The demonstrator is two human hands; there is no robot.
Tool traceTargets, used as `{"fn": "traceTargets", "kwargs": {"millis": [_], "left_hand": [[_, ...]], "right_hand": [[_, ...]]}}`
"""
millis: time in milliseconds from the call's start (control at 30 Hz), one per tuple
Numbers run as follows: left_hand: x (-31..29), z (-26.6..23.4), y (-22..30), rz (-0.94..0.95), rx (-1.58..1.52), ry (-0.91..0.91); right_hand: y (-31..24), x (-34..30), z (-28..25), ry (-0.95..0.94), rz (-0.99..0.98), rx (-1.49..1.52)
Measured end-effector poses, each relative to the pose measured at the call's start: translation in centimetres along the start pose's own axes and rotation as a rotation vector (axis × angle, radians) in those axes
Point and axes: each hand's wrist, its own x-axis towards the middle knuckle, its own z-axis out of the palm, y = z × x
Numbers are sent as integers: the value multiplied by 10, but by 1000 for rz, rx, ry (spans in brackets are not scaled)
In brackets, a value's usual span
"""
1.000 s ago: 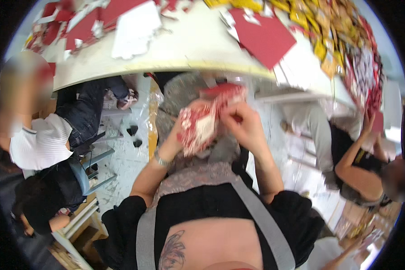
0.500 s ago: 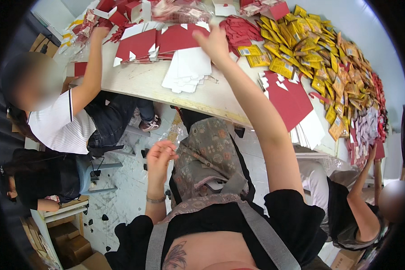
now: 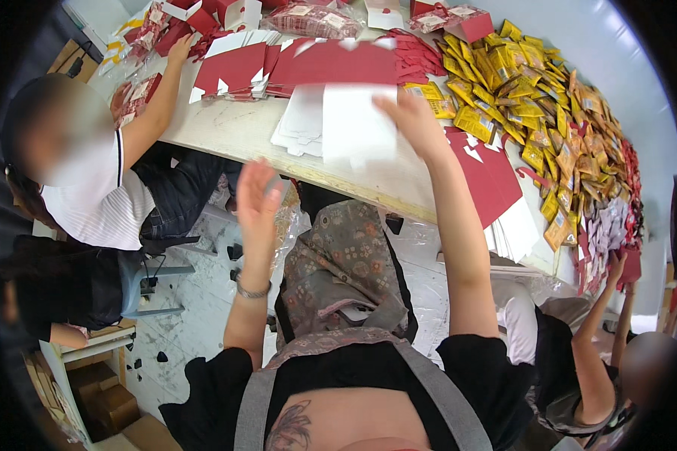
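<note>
Above the table's front edge, my right hand [image 3: 417,124] grips the right edge of a flat box blank, its white panel [image 3: 359,124] blurred by motion. A red panel [image 3: 335,66] lies just beyond it, and I cannot tell whether the two are joined. Beside the held blank is a stack of white card pieces [image 3: 299,124]. My left hand [image 3: 257,194] is raised in front of the table, its fingers stretched out and nothing in it. Another stack of red and white blanks [image 3: 232,69] lies to the left.
Yellow packets [image 3: 496,71] form a large heap on the right, near red fabric pouches [image 3: 415,54]. More red and white blanks [image 3: 483,177] lie by my right forearm. One person [image 3: 101,188] works at the left with red boxes, another [image 3: 594,353] at the right. The table edge [image 3: 293,171] is before me.
My right hand has come back from the far stack toward me and right, now with a box blank. My left hand has risen toward the table and its fingers have spread.
</note>
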Motion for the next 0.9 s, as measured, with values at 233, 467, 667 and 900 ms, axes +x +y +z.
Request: {"fn": "traceTargets", "kwargs": {"millis": [233,467,667,900], "left_hand": [[7,34,44,-216,-273,-214],[-52,26,46,-327,-5,-646],[-37,30,78,-494,-265,-751],[-48,42,70,54,52,-967]], "right_hand": [[-4,-145,-7,-44,248,-380],[6,-174,20,213,-140,-148],[15,-179,30,-1,-119,419],[26,-165,-9,-519,-110,413]]}}
